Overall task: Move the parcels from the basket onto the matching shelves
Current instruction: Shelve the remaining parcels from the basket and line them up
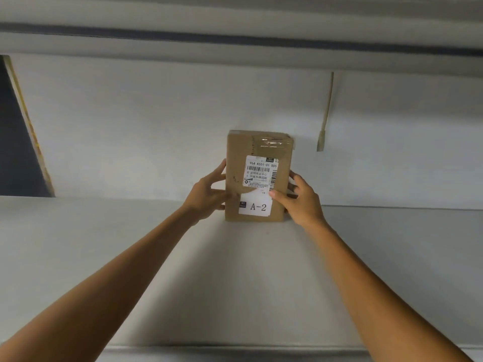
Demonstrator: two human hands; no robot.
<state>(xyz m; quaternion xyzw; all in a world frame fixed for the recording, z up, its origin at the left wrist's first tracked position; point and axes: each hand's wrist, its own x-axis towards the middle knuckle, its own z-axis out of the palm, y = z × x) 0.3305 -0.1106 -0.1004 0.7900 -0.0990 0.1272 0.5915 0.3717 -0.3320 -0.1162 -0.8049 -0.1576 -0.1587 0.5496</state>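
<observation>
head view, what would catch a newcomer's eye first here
A brown cardboard parcel stands upright in the middle of the view on a white shelf, with a big white A-2 label low on its front. The left hand and right hand come in from below and hold it by its two sides, thumbs on its front.

The parcel (257,150) was a small brown cardboard box, taped clear across its top end, with a white barcoded shipping label and below it a white sticker printed "A-2". It stood upright on a short end, label face outward, deep in the white shelf (130,257) near the back wall. The left hand (209,194) and right hand (303,202) gripped its sides; whether its bottom edge rested on the board could not be told.
</observation>
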